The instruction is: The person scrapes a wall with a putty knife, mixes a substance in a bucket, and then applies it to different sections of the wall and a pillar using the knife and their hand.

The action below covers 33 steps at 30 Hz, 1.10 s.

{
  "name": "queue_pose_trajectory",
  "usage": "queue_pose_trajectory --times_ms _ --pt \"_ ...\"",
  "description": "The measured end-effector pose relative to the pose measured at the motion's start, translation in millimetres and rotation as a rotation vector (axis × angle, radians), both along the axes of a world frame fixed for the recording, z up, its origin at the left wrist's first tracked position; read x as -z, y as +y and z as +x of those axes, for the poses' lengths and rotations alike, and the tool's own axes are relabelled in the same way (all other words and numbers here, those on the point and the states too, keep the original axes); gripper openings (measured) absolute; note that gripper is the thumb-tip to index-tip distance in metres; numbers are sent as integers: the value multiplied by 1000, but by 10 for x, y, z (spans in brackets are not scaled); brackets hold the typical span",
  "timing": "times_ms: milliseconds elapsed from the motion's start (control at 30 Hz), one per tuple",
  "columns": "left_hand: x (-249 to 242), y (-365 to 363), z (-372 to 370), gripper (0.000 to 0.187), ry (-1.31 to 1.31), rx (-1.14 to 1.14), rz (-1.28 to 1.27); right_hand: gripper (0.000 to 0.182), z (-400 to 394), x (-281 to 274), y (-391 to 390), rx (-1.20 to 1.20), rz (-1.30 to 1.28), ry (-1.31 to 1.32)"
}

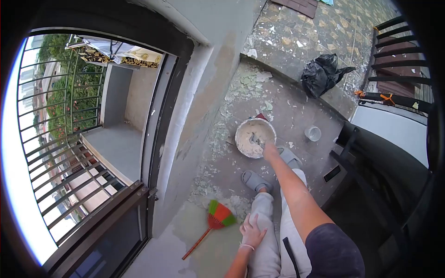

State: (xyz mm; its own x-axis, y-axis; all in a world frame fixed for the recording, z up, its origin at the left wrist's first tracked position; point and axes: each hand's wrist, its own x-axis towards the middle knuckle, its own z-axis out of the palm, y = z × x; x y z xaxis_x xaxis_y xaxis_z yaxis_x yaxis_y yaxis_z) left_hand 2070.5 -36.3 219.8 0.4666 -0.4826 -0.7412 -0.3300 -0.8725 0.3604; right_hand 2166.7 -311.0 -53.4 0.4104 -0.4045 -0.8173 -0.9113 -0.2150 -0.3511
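A white bucket [238,143] of pale, thick paste [255,132] stands on the debris-strewn floor in front of my feet. My right hand [270,151] reaches to the near right side of its rim, fingers closed. Something greyish lies in the paste by the hand; whether it is a tool I hold is too small to tell. On the knee of my light trousers [265,217] rests my left hand [252,231], open with fingers spread and holding nothing. Left of that hand lies a small green-and-red broom [219,217] with a thin handle.
A clear plastic cup [313,134] stands right of the bucket. Beyond, a black plastic bag [323,76] sits at the step's edge. Paint flakes [248,88] litter the floor. A window frame [160,116] with outside bars is at left, and a dark railing [396,55] at right.
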Motion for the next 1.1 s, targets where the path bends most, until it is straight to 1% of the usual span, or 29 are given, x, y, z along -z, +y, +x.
queue_pose_trajectory --times_ms 67,100,200,267,333,500,600,700,800,900,1000,1100 --pt "79 34 -137 72 56 77 2 29 76 480 198 -45 -96 -55" --pt "56 10 -167 72 86 109 -3 27 146 589 209 -77 -75 -44" --pt "131 -205 -11 69 57 251 116 23 295 805 329 -176 -17 -32" --pt "140 -240 6 67 56 201 145 21 393 923 407 -224 -13 -52" --pt "149 -237 67 66 61 188 170 20 470 990 526 -198 -34 -35" --pt "167 -277 189 67 96 172 202 22 631 942 476 -122 -85 21" --pt "183 -275 228 68 100 172 207 24 654 898 246 -128 15 81" --pt "181 -304 253 68 97 194 210 27 629 881 105 -232 44 73" --pt "194 -318 245 67 98 190 204 31 592 856 -18 -244 104 49" --pt "205 -332 221 68 101 205 207 34 484 1010 -61 -296 147 27" --pt "204 -353 218 68 113 203 215 33 371 1008 -77 -276 125 -24" --pt "217 -359 219 68 113 209 215 36 326 998 -121 -262 161 -45"
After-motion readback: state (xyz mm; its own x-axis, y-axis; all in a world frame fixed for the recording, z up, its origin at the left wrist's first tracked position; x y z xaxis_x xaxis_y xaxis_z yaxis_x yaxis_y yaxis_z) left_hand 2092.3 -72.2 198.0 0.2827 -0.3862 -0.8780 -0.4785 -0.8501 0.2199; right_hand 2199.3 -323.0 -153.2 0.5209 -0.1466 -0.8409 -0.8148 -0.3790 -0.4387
